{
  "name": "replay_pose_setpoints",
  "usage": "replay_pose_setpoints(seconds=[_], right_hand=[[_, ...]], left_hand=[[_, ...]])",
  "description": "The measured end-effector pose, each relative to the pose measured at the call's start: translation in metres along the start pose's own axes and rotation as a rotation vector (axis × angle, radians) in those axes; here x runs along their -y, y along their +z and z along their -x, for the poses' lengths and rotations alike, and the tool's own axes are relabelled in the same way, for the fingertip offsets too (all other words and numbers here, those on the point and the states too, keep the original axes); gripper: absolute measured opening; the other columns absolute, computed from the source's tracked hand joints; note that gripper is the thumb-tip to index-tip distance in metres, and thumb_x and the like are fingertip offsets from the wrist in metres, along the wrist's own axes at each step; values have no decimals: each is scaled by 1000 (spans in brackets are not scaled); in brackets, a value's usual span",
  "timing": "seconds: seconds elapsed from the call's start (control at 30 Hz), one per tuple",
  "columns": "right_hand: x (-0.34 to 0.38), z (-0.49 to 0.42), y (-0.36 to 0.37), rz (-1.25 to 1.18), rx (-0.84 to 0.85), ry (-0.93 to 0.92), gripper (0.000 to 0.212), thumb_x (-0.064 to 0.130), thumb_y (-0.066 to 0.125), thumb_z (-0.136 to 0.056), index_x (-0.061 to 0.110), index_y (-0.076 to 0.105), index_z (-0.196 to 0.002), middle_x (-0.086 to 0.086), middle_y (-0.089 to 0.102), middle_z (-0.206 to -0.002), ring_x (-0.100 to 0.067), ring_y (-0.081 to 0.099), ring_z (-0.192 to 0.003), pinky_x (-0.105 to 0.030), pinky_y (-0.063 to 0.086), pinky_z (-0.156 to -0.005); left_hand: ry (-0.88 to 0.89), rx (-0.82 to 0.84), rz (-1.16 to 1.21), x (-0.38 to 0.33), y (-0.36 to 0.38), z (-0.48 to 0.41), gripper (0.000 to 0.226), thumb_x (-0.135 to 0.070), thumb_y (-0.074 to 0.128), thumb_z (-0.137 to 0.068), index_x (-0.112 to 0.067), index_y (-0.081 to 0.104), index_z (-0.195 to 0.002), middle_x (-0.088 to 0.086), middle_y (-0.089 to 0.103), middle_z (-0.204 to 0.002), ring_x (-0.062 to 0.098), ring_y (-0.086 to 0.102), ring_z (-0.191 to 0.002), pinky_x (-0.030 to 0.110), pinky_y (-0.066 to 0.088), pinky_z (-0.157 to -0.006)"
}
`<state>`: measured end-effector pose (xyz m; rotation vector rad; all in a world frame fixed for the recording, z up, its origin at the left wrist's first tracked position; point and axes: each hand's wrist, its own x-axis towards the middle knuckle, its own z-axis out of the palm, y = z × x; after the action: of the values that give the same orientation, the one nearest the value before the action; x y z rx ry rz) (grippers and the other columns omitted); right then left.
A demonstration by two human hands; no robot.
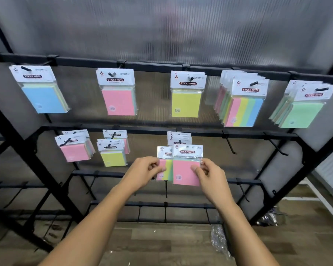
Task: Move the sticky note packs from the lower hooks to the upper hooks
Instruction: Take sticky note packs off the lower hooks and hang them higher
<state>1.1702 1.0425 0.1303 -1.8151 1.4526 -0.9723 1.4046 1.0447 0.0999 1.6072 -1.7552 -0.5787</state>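
Note:
Two sticky note packs are held side by side in front of the middle lower hook. My right hand (206, 172) grips the right edge of a pink pack (185, 172). My left hand (145, 169) pinches a multicolour pack (166, 167) that sits partly behind the pink one. More packs (178, 140) hang on the lower hook just behind them. The upper rail (152, 66) carries a blue pack (43, 99), a pink pack (118, 101), a yellow pack (186, 103), a thick multicolour bunch (244, 110) and green packs (300, 114).
Further left on the lower rail hang a pink pack (74, 151) and a yellow pack (112, 157), with others behind. Two bare hooks (230, 144) (277, 146) stick out at the lower right. Black frame bars cross below, over a wooden floor (161, 244).

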Motion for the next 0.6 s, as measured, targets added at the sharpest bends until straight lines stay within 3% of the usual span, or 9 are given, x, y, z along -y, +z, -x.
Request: replay_pose_setpoints(seconds=[0.1,0.23,0.37,0.47,0.6], right_hand=[[32,-5,15,-8,6,-66,26,23,61,-95,32,48,-74,17,57,-71,9,54,-67,-10,40,-58],[77,-17,40,-18,19,-143,13,31,61,-95,19,59,-94,12,58,-80,-11,57,-81,-24,41,-69],[123,-29,58,-76,19,-239,15,31,61,-94,21,55,-86,10,62,-80,-9,58,-78,-11,38,-61],[155,-39,66,-116,-4,-309,15,31,62,-94,20,57,-85,9,65,-80,-8,60,-76,-19,44,-65],[190,-52,75,-115,-63,-393,23,32,61,-94,11,57,-84,-2,65,-78,-19,59,-74,-30,45,-63]], left_hand=[[-17,-36,-7,7,-26,10,36,-34,72,-85,-19,49,-62,-8,41,-54,6,35,-52,16,30,-50],[-45,-95,-5,20,-58,18,31,-33,71,-85,-26,50,-63,-9,47,-60,4,37,-55,20,33,-56],[-39,-146,35,28,-87,24,32,-31,72,-84,-31,50,-61,-12,46,-59,2,37,-55,22,34,-57],[-43,-174,52,33,-104,27,36,-36,72,-83,-28,47,-59,-10,40,-55,6,35,-54,25,31,-55],[-10,-165,41,39,-121,29,38,-36,71,-84,-25,45,-60,-9,37,-54,6,33,-53,25,29,-54]])
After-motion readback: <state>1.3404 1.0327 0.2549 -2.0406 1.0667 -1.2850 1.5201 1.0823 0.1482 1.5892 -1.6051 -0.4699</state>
